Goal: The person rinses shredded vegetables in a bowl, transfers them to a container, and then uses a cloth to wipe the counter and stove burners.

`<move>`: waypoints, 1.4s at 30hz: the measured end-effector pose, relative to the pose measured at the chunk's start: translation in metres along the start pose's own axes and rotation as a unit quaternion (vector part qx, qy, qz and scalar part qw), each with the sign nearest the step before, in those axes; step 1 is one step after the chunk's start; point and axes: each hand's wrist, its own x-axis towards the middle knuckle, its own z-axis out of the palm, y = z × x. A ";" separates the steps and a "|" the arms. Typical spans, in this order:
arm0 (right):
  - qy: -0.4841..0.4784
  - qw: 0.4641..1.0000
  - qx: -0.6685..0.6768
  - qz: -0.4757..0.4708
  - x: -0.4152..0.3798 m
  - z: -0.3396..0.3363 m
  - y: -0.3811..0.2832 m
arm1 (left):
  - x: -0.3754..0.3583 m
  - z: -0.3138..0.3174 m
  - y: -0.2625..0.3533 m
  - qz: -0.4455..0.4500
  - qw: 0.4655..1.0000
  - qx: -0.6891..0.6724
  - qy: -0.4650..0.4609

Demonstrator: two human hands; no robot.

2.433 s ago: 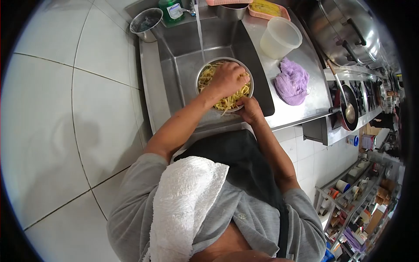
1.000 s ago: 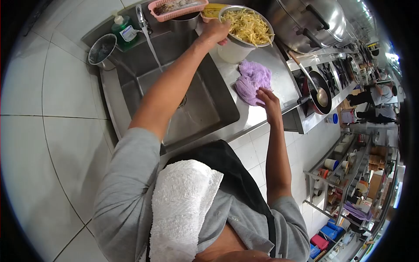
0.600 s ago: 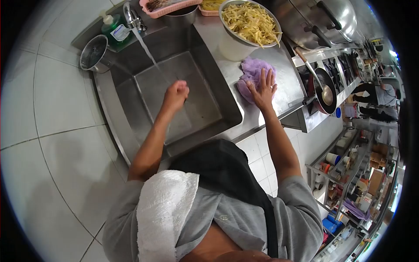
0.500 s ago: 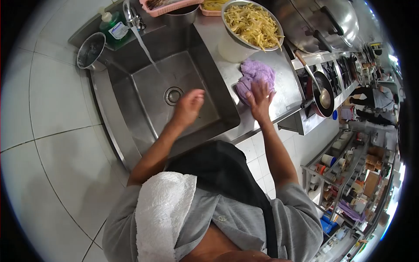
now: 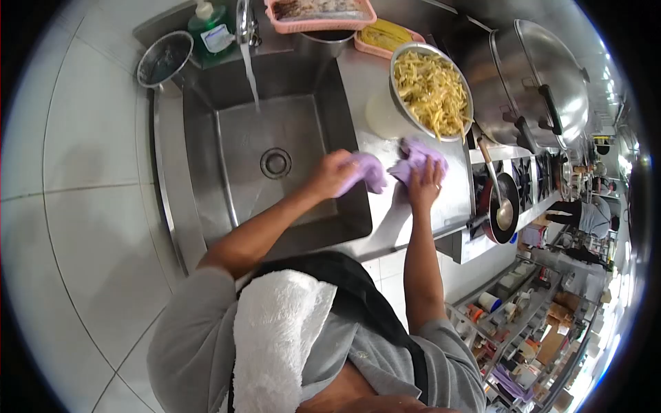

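A bunched purple cloth (image 5: 366, 172) is gripped in my left hand (image 5: 332, 175), above the right wall of the steel sink (image 5: 251, 138). On the steel counter (image 5: 385, 213), another bunch of purple cloth (image 5: 413, 150) lies under the curled fingers of my right hand (image 5: 425, 187). A narrow gap shows between the two bunches. Just beyond them stands a metal bowl of yellowish cut strips (image 5: 430, 89), set on a pale container (image 5: 385, 113).
Water runs from the tap (image 5: 246, 27) into the sink. Green soap (image 5: 212, 38) and a metal pot (image 5: 165, 60) stand at its back left. Pink baskets (image 5: 320, 25) sit at the back. A wok with a ladle (image 5: 506, 210) and a large lidded pot (image 5: 530, 82) are on the right.
My left hand has moved right from over the sink and now grips purple cloth. The purple cloth has gone from one bundle to two bunches. The view has shifted.
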 end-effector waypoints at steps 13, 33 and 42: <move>-0.074 0.877 0.475 0.009 0.060 -0.051 -0.072 | 0.256 -0.034 -0.002 0.151 0.878 0.448 0.078; -0.015 0.999 -0.012 0.028 0.027 -0.028 0.071 | 0.068 0.148 0.039 0.174 0.958 0.117 0.196; 0.065 0.998 -0.006 0.004 0.010 -0.032 0.086 | 0.161 0.203 -0.005 0.257 0.848 0.433 0.165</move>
